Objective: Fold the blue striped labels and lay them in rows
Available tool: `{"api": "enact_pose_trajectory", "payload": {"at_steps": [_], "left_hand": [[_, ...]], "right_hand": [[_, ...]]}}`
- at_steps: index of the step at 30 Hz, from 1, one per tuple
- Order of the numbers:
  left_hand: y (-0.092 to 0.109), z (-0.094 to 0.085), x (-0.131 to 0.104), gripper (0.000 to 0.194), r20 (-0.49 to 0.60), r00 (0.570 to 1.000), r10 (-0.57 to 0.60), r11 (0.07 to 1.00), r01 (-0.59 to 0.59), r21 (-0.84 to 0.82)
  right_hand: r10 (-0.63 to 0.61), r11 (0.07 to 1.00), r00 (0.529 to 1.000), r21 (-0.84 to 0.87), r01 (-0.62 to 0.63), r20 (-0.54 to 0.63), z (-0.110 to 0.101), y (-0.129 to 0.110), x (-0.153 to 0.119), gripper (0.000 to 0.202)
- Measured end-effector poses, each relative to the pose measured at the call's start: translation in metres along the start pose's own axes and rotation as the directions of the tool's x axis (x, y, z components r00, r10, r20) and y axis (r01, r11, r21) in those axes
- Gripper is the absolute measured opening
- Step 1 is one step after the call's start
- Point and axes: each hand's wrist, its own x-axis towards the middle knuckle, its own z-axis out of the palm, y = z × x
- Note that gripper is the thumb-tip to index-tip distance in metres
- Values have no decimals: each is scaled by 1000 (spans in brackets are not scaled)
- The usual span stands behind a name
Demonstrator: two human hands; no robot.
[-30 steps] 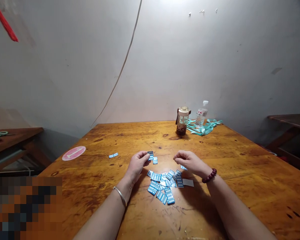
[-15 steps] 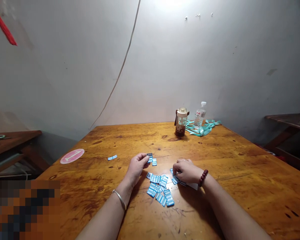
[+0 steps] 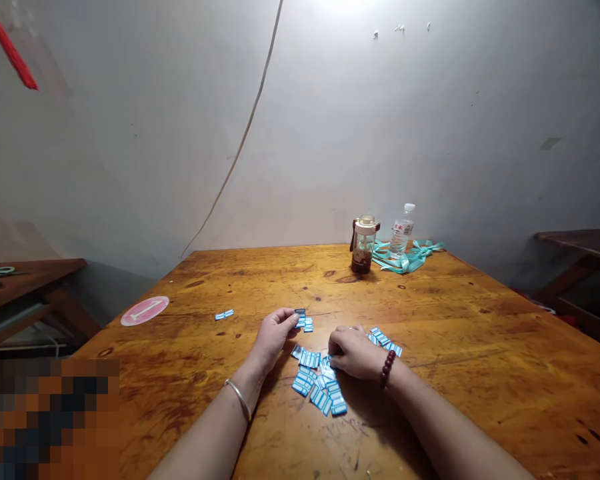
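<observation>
Small blue-and-white labels lie in a loose pile on the wooden table. Left of centre, my left hand pinches a few similar labels between thumb and fingers, just above the pile. My right hand is closed at the pile's upper right edge, its fingertips touching the labels; what they grip, if anything, is hidden. More labels lie beyond my right hand. A short label piece sits apart on the left.
A pink round sticker is at the table's left edge. Toward the back right stand a drink bottle and a clear water bottle, with teal ribbon around the latter. Side tables flank the wooden one.
My right hand has moved left to the pile's edge, uncovering labels on the right. My left hand keeps its hold and has hardly moved.
</observation>
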Motion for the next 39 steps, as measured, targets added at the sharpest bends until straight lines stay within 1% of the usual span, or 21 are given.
{"api": "enact_pose_trajectory", "payload": {"at_steps": [4, 10, 13, 18, 21, 23, 25, 31, 33, 35, 39], "left_hand": [[-1, -1, 1, 25, -4, 1000, -4, 1000, 4, 8], [-1, -1, 0, 24, -1, 1000, -14, 1000, 14, -3], [-2, -1, 0, 24, 6, 1000, -16, 1000, 16, -18], [-1, -1, 0, 24, 22, 999, -38, 999, 39, -38], [0, 0, -2, 23, 16, 999, -40, 999, 41, -35], [0, 0, -2, 22, 14, 999, -37, 999, 38, -30], [0, 0, -2, 22, 13, 999, -36, 999, 36, -24], [0, 1, -1, 24, 6, 998, -61, 997, 61, -37], [0, 1, -2, 25, 3, 998, -59, 997, 59, -43], [1, 2, -2, 26, 2, 999, -38, 998, 38, -46], [1, 3, -2, 24, 5, 1000, -19, 998, 19, -52]], "right_hand": [[10, 999, 1000, 34, -11, 6, -3, 3, -1, 8], [70, 989, 997, 125, -74, 38, -9, 7, -4, 14], [86, 989, 996, 121, -86, 4, -12, 12, -6, 16], [132, 983, 990, 136, -124, -48, -12, 28, -3, 20], [182, 979, 978, 109, -170, -105, -9, 32, 0, 14], [192, 978, 970, 107, -177, -150, -8, 31, 1, 11], [180, 979, 968, 124, -160, -173, -8, 28, 2, 12], [141, 982, 972, 154, -113, -186, -14, 18, 1, 16], [118, 984, 979, 154, -93, -163, -14, 15, 0, 13], [70, 990, 990, 133, -53, -122, -13, 13, -2, 13], [-30, 999, 999, 31, 31, -29, -10, 9, -4, 15]]}}
